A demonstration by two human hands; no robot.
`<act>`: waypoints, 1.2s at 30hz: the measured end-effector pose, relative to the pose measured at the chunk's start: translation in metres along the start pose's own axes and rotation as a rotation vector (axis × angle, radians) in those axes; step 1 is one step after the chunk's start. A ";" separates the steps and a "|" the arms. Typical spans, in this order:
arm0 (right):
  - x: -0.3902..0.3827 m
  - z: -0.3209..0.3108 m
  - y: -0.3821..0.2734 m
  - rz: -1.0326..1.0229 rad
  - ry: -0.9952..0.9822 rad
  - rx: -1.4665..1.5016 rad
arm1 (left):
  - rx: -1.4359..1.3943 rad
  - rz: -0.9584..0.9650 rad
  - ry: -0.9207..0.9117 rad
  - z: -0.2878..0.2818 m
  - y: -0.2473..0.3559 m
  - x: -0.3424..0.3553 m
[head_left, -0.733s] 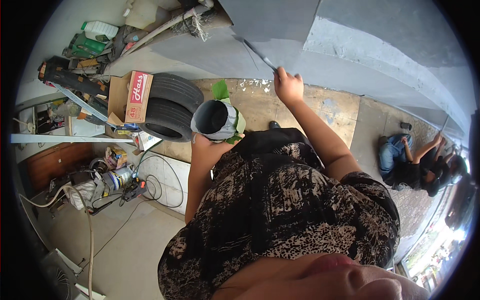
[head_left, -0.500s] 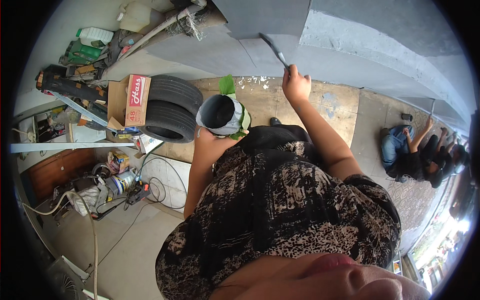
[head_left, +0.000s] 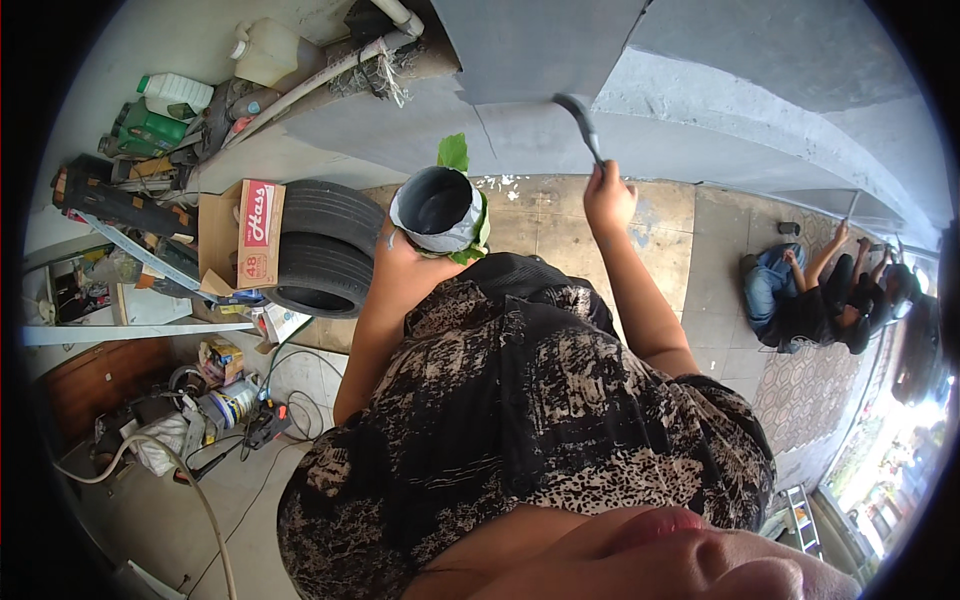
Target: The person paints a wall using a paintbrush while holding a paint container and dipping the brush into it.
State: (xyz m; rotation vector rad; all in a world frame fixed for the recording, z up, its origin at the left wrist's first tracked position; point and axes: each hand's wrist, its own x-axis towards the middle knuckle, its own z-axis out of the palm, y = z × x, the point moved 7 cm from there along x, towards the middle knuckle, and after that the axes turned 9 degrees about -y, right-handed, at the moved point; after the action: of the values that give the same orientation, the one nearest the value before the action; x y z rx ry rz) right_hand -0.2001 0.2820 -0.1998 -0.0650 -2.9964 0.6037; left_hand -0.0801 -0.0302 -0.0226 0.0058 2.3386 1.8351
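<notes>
My left hand (head_left: 398, 256) grips a grey-smeared paint can (head_left: 432, 208), dark grey inside, with green leaves (head_left: 452, 152) around its side and rim. My right hand (head_left: 610, 200) is closed on the handle of a paintbrush (head_left: 582, 122), raised to the right of the can. The brush head is slightly blurred and lies over the grey-painted wall (head_left: 528, 48) in this view; whether it touches the surface I cannot tell. White flakes and grey patches mark the tan tiled floor (head_left: 555, 250) below.
Stacked tyres (head_left: 330, 225), a cardboard box (head_left: 215, 235), pipes (head_left: 310, 90) and jugs (head_left: 272, 58) crowd the left. Hoses, cords and tools (head_left: 262, 430) lie lower left. Two other people (head_left: 810, 300) sit on the floor at right, one hand raised toward the wall.
My right hand and brush have shifted rightward along the wall, the brush more upright. The can in my left hand sits higher in the picture, closer to the wall. The whole view has shifted slightly.
</notes>
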 end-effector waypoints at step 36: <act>-0.011 -0.030 0.025 -0.332 0.043 -0.097 | 0.046 0.124 0.039 0.046 0.023 -0.025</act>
State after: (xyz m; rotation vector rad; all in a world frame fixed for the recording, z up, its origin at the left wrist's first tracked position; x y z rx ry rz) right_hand -0.1854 0.3156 -0.1829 0.3986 -2.8967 0.4136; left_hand -0.0512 0.0172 -0.0080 0.1245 2.4580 1.8508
